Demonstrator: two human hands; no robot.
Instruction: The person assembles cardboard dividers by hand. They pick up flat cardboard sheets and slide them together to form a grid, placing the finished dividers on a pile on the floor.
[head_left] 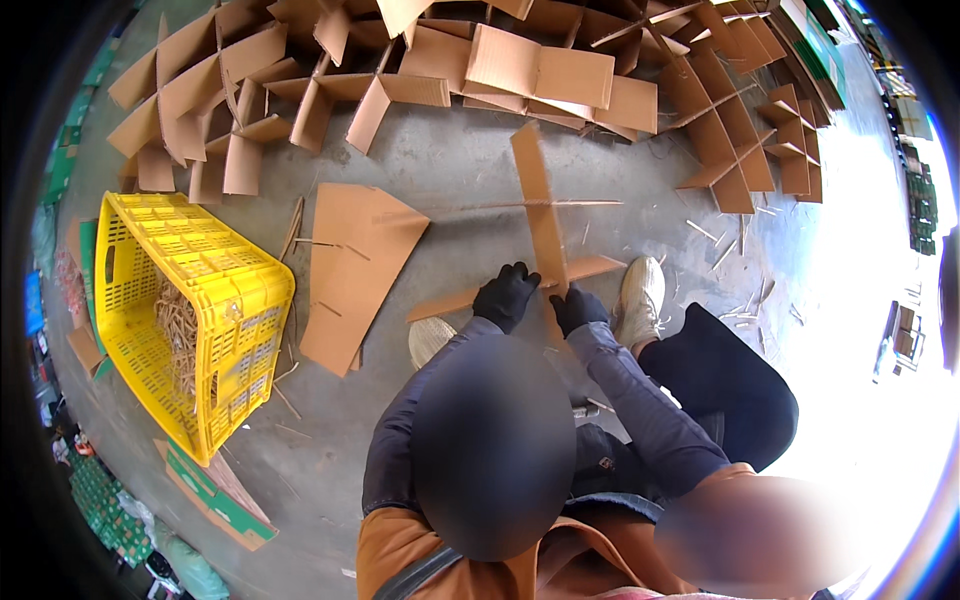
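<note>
Both my hands wear black gloves and work low over the floor between my shoes. My left hand (pixel 507 297) has its fingers closed at the spot where two cardboard strips cross. My right hand (pixel 580 310) grips the same crossing from the right. The long brown cardboard strip (pixel 538 200) runs away from me, and a cross strip (pixel 592 269) passes under my hands to both sides. Farther up, another cross strip (pixel 580 203) is seen nearly edge-on and smeared toward the left. Together they form an open cardboard divider. My fingertips are partly hidden.
Flat slotted cardboard sheets (pixel 360 270) lie left of my hands. Beyond them a yellow plastic crate (pixel 200 265) rests on its side with cardboard scraps (pixel 178 330) inside. Assembled dividers (pixel 540 75) pile along the far side. Scrap slivers (pixel 735 250) litter the right floor.
</note>
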